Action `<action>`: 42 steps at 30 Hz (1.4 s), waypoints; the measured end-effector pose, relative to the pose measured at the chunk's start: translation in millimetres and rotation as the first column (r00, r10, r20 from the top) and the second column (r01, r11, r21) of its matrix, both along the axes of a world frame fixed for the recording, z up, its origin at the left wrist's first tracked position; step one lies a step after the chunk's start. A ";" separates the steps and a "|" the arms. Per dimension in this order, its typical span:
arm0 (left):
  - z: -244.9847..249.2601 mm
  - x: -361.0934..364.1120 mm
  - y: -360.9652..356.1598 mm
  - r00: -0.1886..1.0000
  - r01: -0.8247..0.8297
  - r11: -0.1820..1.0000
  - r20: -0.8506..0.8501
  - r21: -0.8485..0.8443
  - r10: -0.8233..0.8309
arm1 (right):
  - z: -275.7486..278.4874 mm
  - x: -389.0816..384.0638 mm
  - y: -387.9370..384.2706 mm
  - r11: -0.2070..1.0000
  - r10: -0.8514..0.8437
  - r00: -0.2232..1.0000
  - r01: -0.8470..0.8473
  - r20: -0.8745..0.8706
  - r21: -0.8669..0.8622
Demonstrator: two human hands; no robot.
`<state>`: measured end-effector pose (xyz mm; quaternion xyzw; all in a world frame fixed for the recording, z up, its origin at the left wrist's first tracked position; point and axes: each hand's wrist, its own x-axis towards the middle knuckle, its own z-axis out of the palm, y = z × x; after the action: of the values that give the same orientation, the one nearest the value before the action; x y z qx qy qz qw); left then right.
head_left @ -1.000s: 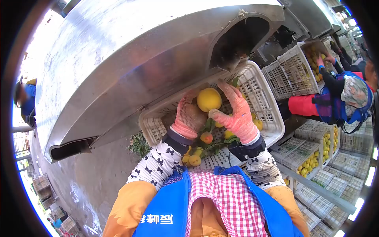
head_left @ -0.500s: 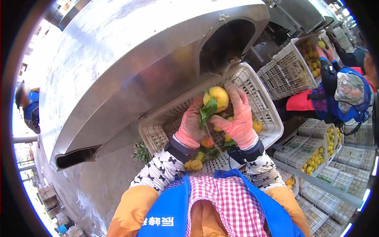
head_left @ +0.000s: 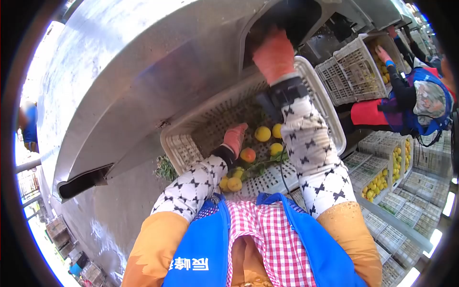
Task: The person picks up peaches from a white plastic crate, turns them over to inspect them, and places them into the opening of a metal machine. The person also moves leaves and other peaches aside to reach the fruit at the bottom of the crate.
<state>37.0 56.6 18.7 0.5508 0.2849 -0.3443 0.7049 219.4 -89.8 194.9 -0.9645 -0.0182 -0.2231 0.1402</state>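
My right hand (head_left: 273, 53), in a pink-orange glove, is stretched up into the dark chute opening (head_left: 287, 19) of the steel machine. Only its back shows, so anything in its palm is hidden. My left hand (head_left: 235, 136), also gloved, is low inside the white plastic crate (head_left: 186, 143), its fingers turned down beside the fruit. Touching or next to it lie a reddish fruit (head_left: 247, 155) and yellow fruits (head_left: 262, 133) with leafy twigs (head_left: 260, 167). More yellow fruit (head_left: 234, 183) sits at the crate's near edge.
The curved steel machine housing (head_left: 134, 71) fills the left and top. At right another person (head_left: 416, 107) in blue and red reaches into a second white crate (head_left: 349, 79). Stacked crates of yellow fruit (head_left: 382, 184) stand at lower right behind a metal rail.
The large yellow fruit held between both hands is out of sight. My right hand rose into the chute opening, and my left hand dropped into the crate.
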 end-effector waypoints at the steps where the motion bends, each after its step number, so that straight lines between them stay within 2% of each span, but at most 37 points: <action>1: -1.8 -1.5 -5.7 0.967 0.183 0.940 0.121 0.288 -0.225 | 12.1 11.0 0.9 0.999 -0.043 0.999 0.043 -0.007 -0.008; 2: -17.3 -14.2 -10.6 0.892 0.297 0.754 0.113 0.586 -0.438 | 27.1 3.2 -2.7 0.999 -0.037 0.999 0.036 -0.025 -0.015; 3: -26.1 -24.2 -16.4 0.894 0.302 0.760 0.105 0.576 -0.435 | 44.8 -12.3 -13.9 0.828 0.170 0.985 -0.163 0.037 0.536; 4: -33.7 -34.1 -22.7 0.767 0.472 0.543 -0.020 0.694 -0.641 | 52.0 -28.0 -25.7 0.349 0.296 0.935 -0.296 0.195 0.889; 5: -39.6 -41.4 -27.8 0.593 0.588 0.276 -0.173 0.760 -0.787 | 48.4 -42.7 -37.2 0.357 0.300 0.937 -0.283 0.178 0.890; 6: -33.7 -43.3 -30.1 0.487 0.706 0.229 -0.225 0.670 -0.844 | 41.8 -60.3 -50.0 0.419 0.271 0.959 -0.200 0.088 0.886; 7: -45.4 -49.3 -30.5 0.476 0.724 0.229 -0.231 0.651 -0.849 | 33.0 -74.0 -59.9 0.477 0.234 0.972 -0.114 -0.001 0.871; 8: -62.2 -52.4 -29.0 0.352 0.728 0.164 -0.157 0.665 -0.923 | 12.1 -84.5 -66.8 0.540 0.236 0.942 0.078 -0.240 0.838; 9: -72.6 -54.9 -30.0 0.217 0.722 0.103 -0.082 0.684 -0.973 | -17.9 -95.1 -75.2 0.600 0.221 0.857 0.257 -0.466 0.757; 10: -72.7 -55.1 -32.5 0.212 0.733 0.102 -0.083 0.673 -0.974 | -51.4 -104.8 -86.5 0.746 0.284 0.784 0.181 -0.552 0.641; 11: -70.3 -52.4 -34.0 0.143 0.684 0.038 -0.083 0.728 -0.986 | -83.2 -113.4 -94.6 0.855 0.323 0.700 0.072 -0.636 0.513; 12: -71.2 -48.7 -34.9 0.077 0.626 -0.021 -0.089 0.780 -0.993 | -108.6 -119.6 -95.5 0.921 0.334 0.617 -0.052 -0.713 0.386; 13: -81.8 -44.4 -29.5 0.074 0.635 -0.029 -0.098 0.772 -0.992 | -128.7 -127.0 -90.4 0.945 0.327 0.526 -0.190 -0.785 0.266; 14: -96.4 -37.0 -18.5 0.299 0.700 0.252 0.046 0.668 -0.953 | -140.6 -133.4 -77.9 0.942 0.336 0.519 -0.182 -0.786 0.282; 15: -108.4 -35.4 -10.1 0.521 0.684 0.514 0.147 0.518 -0.841 | -152.1 -140.9 -63.6 0.949 0.254 0.418 -0.280 -0.872 0.143; 16: -112.7 -35.3 -5.8 0.515 0.690 0.502 0.134 0.521 -0.847 | -161.9 -145.5 -51.9 0.921 0.150 0.329 -0.388 -0.932 0.011; 17: -113.8 -31.3 -1.2 0.824 0.547 0.813 0.039 0.198 -0.565 | -178.6 -149.7 -44.1 0.924 0.157 0.332 -0.381 -0.930 0.020; 18: -114.9 -27.3 2.3 0.959 0.206 0.975 -0.182 -0.085 -0.219 | -195.7 -153.3 -37.4 0.905 0.128 0.353 -0.423 -0.927 -0.036; 19: -109.6 -24.0 6.1 0.957 0.213 0.974 -0.183 -0.078 -0.224 | -193.3 -152.3 -28.4 0.882 0.097 0.373 -0.463 -0.923 -0.094; 20: -104.1 -19.2 10.8 0.963 0.213 0.973 -0.147 -0.094 -0.225 | -189.6 -144.3 -27.1 0.913 0.103 0.285 -0.407 -0.953 -0.023; 21: -99.6 -11.8 16.0 0.969 0.212 0.971 -0.105 -0.111 -0.224 | -184.3 -136.2 -29.8 0.912 0.107 0.293 -0.409 -0.950 -0.023; 22: -80.7 -2.7 21.7 0.969 0.212 0.971 -0.105 -0.108 -0.223 | -172.7 -131.6 -34.3 0.942 0.290 0.260 -0.245 -0.921 0.228; 23: -50.2 9.4 27.4 0.916 0.402 0.912 0.035 -0.079 -0.400 | -158.3 -128.6 -40.2 0.884 0.462 0.259 -0.064 -0.848 0.462; 24: -23.0 18.7 29.1 0.810 0.573 0.819 0.168 -0.025 -0.561 | -136.8 -125.6 -48.2 0.774 0.614 0.231 0.014 -0.755 0.634; 25: -1.3 25.7 26.3 0.808 0.575 0.818 0.175 -0.024 -0.563 | -111.8 -121.8 -57.1 0.628 0.743 0.224 0.091 -0.631 0.773; 26: 19.4 32.2 22.2 0.910 0.387 0.812 0.041 -0.437 -0.412 | -87.2 -120.0 -64.4 0.505 0.805 0.286 0.130 -0.519 0.854; 27: 33.7 35.4 17.4 0.939 0.094 0.660 -0.154 -0.745 -0.307 | -64.6 -120.2 -71.1 0.366 0.847 0.352 0.155 -0.397 0.918; 28: 41.4 36.8 12.1 0.940 0.112 0.658 -0.135 -0.745 -0.313 | -46.1 -119.3 -77.1 0.367 0.844 0.365 0.139 -0.392 0.920; 30: 56.6 38.9 -0.5 0.960 0.066 0.427 -0.060 -0.902 -0.274 | -16.5 -119.3 -86.1 0.355 0.879 0.362 -0.057 -0.312 0.933; 31: 69.9 39.7 -6.4 0.960 0.085 0.426 -0.040 -0.901 -0.277 | -7.0 -122.9 -86.7 0.356 0.877 0.371 -0.074 -0.306 0.932; 33: 97.7 44.0 -18.8 0.967 0.203 0.529 0.085 -0.824 -0.239 | 9.5 -131.9 -89.0 0.365 0.824 0.512 -0.153 -0.242 0.919; 34: 97.8 47.2 -22.1 0.979 0.187 0.508 0.115 -0.841 -0.170 | 7.1 -136.6 -88.8 0.525 0.688 0.695 -0.275 -0.212 0.805; 35: 113.9 50.7 -24.6 0.975 0.209 0.505 0.140 -0.838 -0.172 | 12.2 -142.3 -86.8 0.669 0.587 0.781 -0.321 -0.213 0.670; 37: 144.7 57.6 -26.6 0.988 0.146 0.466 0.150 -0.873 -0.029 | 20.1 -155.5 -71.5 0.645 0.566 0.819 -0.372 -0.090 0.668; 39: 150.2 66.1 -24.1 0.968 0.239 0.480 0.243 -0.844 -0.056 | 28.3 -154.1 -58.7 0.670 0.501 0.865 -0.378 -0.014 0.639; 41: 158.2 73.7 -22.2 0.941 0.303 0.600 0.333 -0.740 -0.064 | 34.0 -143.8 -50.5 0.770 0.334 0.941 -0.235 -0.061 0.593; 42: 158.1 80.2 -23.4 0.934 0.317 0.600 0.353 -0.735 -0.061 | 38.8 -133.8 -47.2 0.806 0.296 0.954 -0.228 -0.039 0.546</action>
<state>117.2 33.2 176.8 0.2608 -0.0610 -0.4220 0.8661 85.6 -137.0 233.8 -0.8867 -0.0798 -0.1380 0.4340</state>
